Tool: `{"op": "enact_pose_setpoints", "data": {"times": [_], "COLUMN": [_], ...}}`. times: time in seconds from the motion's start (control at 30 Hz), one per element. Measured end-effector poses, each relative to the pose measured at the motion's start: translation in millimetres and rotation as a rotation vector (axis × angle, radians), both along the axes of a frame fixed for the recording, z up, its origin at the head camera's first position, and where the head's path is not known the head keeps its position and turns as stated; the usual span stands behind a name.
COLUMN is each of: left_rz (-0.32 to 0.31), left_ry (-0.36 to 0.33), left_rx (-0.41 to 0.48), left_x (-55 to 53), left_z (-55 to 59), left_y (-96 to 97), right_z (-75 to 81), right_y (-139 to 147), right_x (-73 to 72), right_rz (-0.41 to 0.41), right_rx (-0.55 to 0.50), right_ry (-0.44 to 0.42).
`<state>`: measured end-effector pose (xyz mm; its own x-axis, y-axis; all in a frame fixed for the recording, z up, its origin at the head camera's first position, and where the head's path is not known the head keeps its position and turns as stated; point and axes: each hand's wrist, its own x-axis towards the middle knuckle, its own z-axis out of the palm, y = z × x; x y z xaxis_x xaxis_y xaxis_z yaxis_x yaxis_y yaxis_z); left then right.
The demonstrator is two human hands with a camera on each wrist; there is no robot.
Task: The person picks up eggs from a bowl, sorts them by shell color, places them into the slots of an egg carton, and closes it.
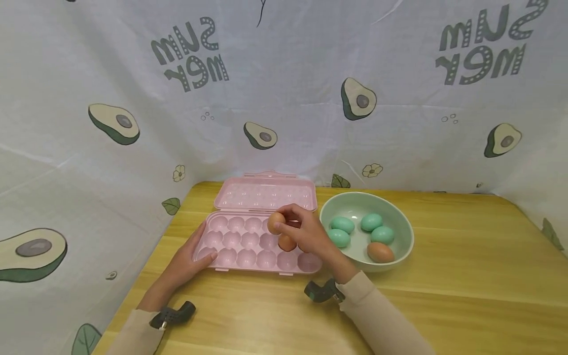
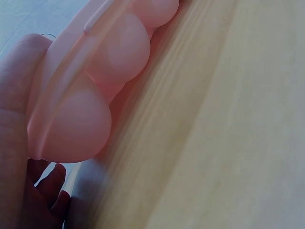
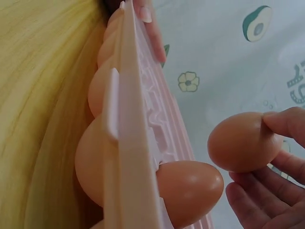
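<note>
Your right hand pinches a brown egg between thumb and fingers, held above the pink egg tray; second brown egg seated in a cup near it; your left hand grips the tray's left end; green bowl beside the tray, four green eggs and one more brown egg inside.

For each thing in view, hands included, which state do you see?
Egg carton: open, lid folded back, several cups empty.
Raised brown egg: pinched above the carton.
Carton's brown egg: seated in a cup.
Bowl: upright, holding eggs.
Green eggs: four, lying in the bowl.
Bowl's brown egg: lying on its side.
Left hand: gripping the carton's left end.
Right hand: pinching the raised egg.
</note>
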<state>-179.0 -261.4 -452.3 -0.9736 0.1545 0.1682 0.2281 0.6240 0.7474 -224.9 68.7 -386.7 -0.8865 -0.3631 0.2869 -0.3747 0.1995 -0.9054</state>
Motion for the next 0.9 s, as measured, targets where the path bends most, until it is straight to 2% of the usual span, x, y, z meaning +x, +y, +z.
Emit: {"op": "enact_pose_setpoints", "data": {"times": [0.13, 0.27, 0.4, 0.43, 0.9], "left_rz": [0.003, 0.004, 0.003, 0.002, -0.005], "left_ry": [0.000, 0.002, 0.002, 0.001, -0.003], "left_rx": [-0.001, -0.004, -0.006, -0.006, -0.004], "left_x": [0.9, 1.3, 1.1, 1.1, -1.0], "left_z": [-2.2, -3.0, -2.0, -1.8, -4.2], "left_y": [-0.7, -1.2, -1.5, -1.4, -2.3], "right_z": [-2.2, 1.5, 1.6, -3.6, -4.1], "right_y": [-3, -8, -11, -11, -15], "right_x": [1.6, 6.7, 8.5, 5.1, 7.0], "right_rz": [0.007, -0.027, -0.072, -0.080, -0.060], "right_rx": [-0.003, 0.056, 0.126, 0.137, 0.229], "right_ry": [0.005, -0.006, 0.026, 0.038, 0.056]}}
